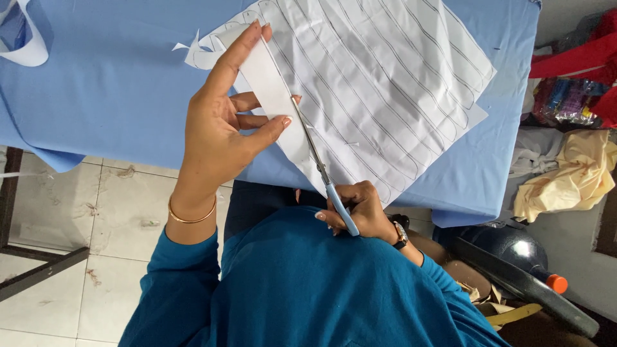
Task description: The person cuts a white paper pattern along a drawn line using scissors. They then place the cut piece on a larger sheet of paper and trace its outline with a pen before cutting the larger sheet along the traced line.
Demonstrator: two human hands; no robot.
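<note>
Over the blue-draped counter [116,83] we hold the lined paper sheet [385,83], left hand [218,122] pinching a half-freed strip [273,96], right hand [360,209] closed on scissors [321,170] mid-cut, most outlined strips uncut.

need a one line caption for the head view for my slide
Right hand cuts lined white paper with blue-handled scissors while the left hand holds the strip over blue cloth.

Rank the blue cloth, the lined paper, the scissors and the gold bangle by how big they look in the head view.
1. blue cloth
2. lined paper
3. scissors
4. gold bangle

The bangle sits nearer the camera, yet looks smallest.
</note>
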